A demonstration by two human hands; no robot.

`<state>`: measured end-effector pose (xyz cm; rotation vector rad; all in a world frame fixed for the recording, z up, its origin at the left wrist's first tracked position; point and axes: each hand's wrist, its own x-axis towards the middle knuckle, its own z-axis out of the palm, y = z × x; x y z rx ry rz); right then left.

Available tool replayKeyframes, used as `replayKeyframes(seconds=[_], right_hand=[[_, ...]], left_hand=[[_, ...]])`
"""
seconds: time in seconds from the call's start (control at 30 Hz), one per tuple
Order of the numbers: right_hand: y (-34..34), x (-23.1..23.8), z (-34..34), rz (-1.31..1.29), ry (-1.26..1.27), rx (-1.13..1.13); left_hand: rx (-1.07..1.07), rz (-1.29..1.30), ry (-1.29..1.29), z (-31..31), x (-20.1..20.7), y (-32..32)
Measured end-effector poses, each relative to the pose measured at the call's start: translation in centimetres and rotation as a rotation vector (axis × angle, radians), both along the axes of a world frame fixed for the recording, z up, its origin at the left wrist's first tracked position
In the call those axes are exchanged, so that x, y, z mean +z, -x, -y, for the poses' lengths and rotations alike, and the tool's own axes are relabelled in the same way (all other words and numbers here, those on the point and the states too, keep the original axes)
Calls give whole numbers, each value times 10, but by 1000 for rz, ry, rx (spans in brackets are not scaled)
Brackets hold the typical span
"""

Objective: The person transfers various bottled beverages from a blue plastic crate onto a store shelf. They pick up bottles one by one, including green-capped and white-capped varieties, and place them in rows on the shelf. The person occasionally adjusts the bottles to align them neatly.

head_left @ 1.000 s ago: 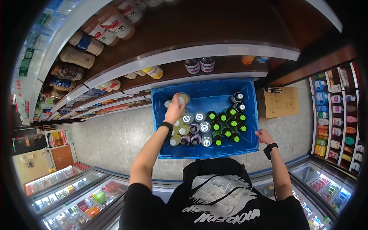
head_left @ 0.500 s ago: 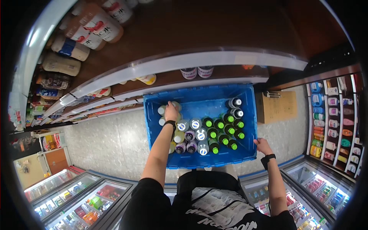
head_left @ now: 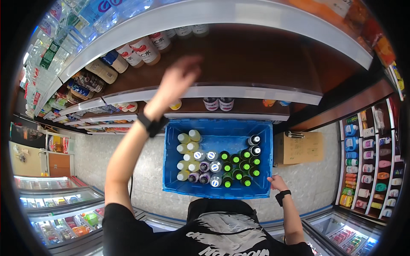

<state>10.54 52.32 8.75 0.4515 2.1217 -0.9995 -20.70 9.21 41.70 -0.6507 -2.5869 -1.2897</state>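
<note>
My left hand [head_left: 181, 74] is raised in front of the upper shelf board, blurred by motion. Its fingers look stretched out, and I see nothing in them. Below stands a blue plastic crate [head_left: 228, 142]. Pale yellow bottles [head_left: 183, 148] fill its left side, then clear bottles with white caps [head_left: 211, 155], dark purple bottles [head_left: 205, 166] and green-capped dark bottles [head_left: 244, 165]. Two black bottles with pale caps [head_left: 255, 150] stand at its far right. My right hand [head_left: 278, 182] is closed on the crate's right rim near the front corner.
The brown shelf [head_left: 256, 59] ahead carries red-labelled bottles [head_left: 145, 50] on its left, with water bottles above. Two purple-labelled bottles [head_left: 225, 104] stand on the shelf below. A cardboard box [head_left: 301, 148] with a clipboard is right of the crate. Glass-topped freezers [head_left: 60, 211] flank me.
My left hand has left the pale yellow bottles and swung up and forward to the shelf. The view has tilted up, showing the shelf above. My right hand stays on the crate.
</note>
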Motion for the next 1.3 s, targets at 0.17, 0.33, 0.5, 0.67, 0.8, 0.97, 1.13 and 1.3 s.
replayKeyframes(seconds=[0.17, 0.33, 0.5, 0.67, 0.8, 0.97, 1.13, 1.3], right_hand=[[-8, -6, 4, -85, -45, 10], [-19, -15, 2, -147, -30, -49], [-24, -38, 0, -200, -38, -69], [-19, -23, -1, -132, -5, -57], [-11, -16, 1, -134, 0, -8], [-14, -35, -3, -179, -24, 38], [-12, -16, -3, -95, 6, -32], [-7, -14, -2, -66, 25, 0]], left_hand=[[285, -657, 608, 14, 9, 164], [295, -526, 557, 4, 12, 216], [279, -540, 430, -3, 13, 225], [221, -436, 155, -15, 11, 204], [369, -857, 712, 6, 10, 187], [353, -158, -240, 29, 22, 55], [291, 162, -731, 25, 50, -97], [325, 784, -679, 46, 27, -179]])
